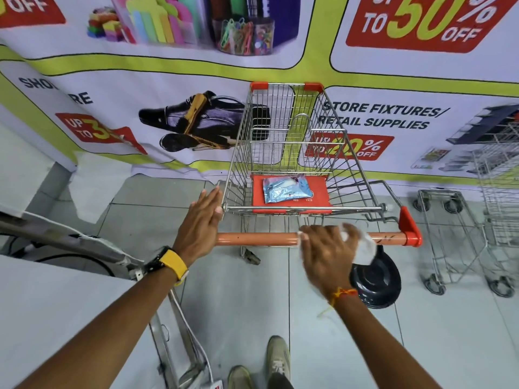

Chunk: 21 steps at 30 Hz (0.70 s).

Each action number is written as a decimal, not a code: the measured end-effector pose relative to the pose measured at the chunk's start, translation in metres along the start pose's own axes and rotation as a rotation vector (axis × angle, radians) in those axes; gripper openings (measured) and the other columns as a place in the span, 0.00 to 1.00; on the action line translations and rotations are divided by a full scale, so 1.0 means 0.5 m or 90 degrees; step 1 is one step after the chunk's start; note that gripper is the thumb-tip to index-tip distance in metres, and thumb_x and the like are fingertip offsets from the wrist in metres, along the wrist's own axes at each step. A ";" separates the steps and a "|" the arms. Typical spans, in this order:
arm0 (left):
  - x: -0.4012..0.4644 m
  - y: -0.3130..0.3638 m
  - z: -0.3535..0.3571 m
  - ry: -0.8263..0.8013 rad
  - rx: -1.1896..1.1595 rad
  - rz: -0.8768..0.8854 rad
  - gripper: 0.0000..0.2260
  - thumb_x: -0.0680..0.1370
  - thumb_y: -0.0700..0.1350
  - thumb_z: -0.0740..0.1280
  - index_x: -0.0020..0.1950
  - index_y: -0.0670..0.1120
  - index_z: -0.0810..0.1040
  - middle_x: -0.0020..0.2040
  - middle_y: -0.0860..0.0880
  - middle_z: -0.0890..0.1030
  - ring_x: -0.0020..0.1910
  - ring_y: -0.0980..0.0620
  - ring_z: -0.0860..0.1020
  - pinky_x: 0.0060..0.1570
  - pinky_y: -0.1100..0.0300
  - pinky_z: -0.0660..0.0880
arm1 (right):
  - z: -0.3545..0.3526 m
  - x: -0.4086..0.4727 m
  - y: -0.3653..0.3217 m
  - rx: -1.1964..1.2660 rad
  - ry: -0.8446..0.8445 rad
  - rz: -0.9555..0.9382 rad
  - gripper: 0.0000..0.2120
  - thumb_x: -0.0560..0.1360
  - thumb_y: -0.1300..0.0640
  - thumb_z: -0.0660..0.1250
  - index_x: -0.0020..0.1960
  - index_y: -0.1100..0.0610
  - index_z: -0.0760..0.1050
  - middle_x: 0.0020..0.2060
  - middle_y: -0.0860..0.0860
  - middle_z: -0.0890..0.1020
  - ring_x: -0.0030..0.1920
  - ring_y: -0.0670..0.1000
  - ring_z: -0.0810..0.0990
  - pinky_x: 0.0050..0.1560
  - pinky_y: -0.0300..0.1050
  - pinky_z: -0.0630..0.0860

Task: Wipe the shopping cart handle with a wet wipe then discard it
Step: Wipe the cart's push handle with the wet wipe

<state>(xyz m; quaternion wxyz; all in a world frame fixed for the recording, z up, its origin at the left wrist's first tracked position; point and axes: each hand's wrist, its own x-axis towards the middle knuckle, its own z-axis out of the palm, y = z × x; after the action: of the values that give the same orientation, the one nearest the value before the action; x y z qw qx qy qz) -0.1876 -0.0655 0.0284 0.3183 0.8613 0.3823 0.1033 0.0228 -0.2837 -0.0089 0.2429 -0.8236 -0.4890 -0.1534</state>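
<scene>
Wipe [365,245] blurred under right hand [327,248]

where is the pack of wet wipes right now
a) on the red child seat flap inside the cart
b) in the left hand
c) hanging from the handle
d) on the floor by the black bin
a, the blue wipes pack lies flat on the red seat flap inside the cart, apart from both hands; the right hand holds only a single wet wipe on the handle.
</scene>
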 end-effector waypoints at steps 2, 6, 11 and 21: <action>0.004 0.002 0.002 0.003 0.036 -0.002 0.27 0.83 0.57 0.45 0.80 0.49 0.56 0.81 0.53 0.57 0.81 0.53 0.48 0.80 0.48 0.45 | -0.024 -0.001 0.083 -0.017 0.029 0.031 0.13 0.84 0.50 0.57 0.54 0.48 0.80 0.46 0.45 0.86 0.48 0.51 0.77 0.69 0.65 0.63; 0.008 0.010 0.002 0.016 0.135 0.016 0.26 0.84 0.56 0.45 0.79 0.47 0.56 0.81 0.51 0.57 0.81 0.50 0.49 0.78 0.51 0.43 | -0.053 -0.005 0.176 -0.042 0.091 0.092 0.12 0.83 0.52 0.58 0.51 0.50 0.81 0.43 0.49 0.86 0.49 0.53 0.77 0.73 0.66 0.61; 0.005 0.022 0.005 0.025 0.232 0.019 0.29 0.82 0.57 0.42 0.79 0.45 0.58 0.81 0.50 0.58 0.81 0.49 0.49 0.79 0.51 0.42 | -0.033 0.001 0.102 -0.017 0.083 0.138 0.17 0.84 0.48 0.54 0.49 0.48 0.81 0.45 0.45 0.86 0.53 0.53 0.77 0.72 0.67 0.59; 0.006 0.018 -0.010 -0.006 0.120 -0.009 0.31 0.80 0.60 0.38 0.80 0.48 0.54 0.81 0.53 0.53 0.81 0.53 0.45 0.79 0.51 0.40 | 0.069 0.018 -0.279 0.041 -0.061 0.018 0.12 0.83 0.48 0.58 0.60 0.48 0.78 0.49 0.46 0.82 0.53 0.55 0.80 0.65 0.65 0.65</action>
<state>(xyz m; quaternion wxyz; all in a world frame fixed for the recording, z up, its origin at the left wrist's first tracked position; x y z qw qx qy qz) -0.1824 -0.0657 0.0377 0.2386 0.8851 0.3948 0.0607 -0.0954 -0.2019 0.0016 0.2478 -0.8287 -0.4929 -0.0940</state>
